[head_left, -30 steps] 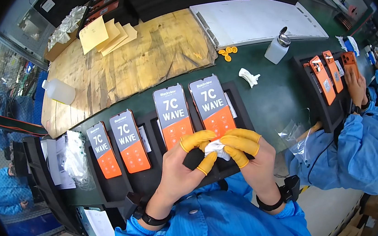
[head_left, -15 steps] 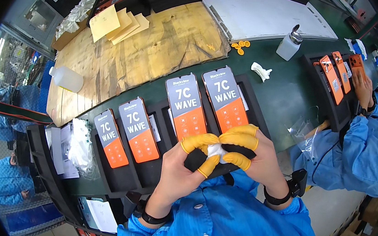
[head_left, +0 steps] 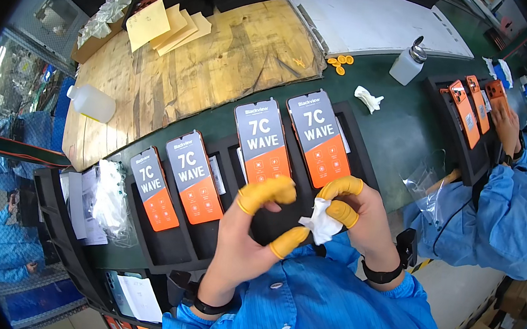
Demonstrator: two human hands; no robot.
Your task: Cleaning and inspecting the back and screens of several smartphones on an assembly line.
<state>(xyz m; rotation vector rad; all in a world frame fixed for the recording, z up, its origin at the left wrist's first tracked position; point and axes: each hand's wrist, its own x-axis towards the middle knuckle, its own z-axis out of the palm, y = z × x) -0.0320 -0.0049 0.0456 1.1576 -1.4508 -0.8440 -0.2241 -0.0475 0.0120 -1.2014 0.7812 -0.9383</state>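
My right hand (head_left: 368,222), in yellow finger cots, pinches a crumpled white wipe (head_left: 323,223) between thumb and finger. Just left of it is my left hand (head_left: 240,236), also in yellow finger cots, thumb and index finger spread apart; the thumb tip comes close to the wipe's edge, and I cannot tell if it touches. Beyond my hands, a black tray holds a row of phones with grey and orange front films: one (head_left: 319,138) above my right hand, another (head_left: 263,140) above my left, and two more (head_left: 195,176), (head_left: 155,188) farther left.
A white pump bottle (head_left: 408,63), a crumpled wipe (head_left: 368,99) and several loose yellow finger cots (head_left: 340,62) lie on the green table. Farther left are a wooden board (head_left: 222,64) and a translucent bottle (head_left: 92,103). At right, a co-worker's hand (head_left: 505,129) touches an orange phone in another tray.
My hands have come apart: the left has let go of the wipe and spread its fingers, moving slightly left. The wipe stays in my right hand, which has shifted a little right.
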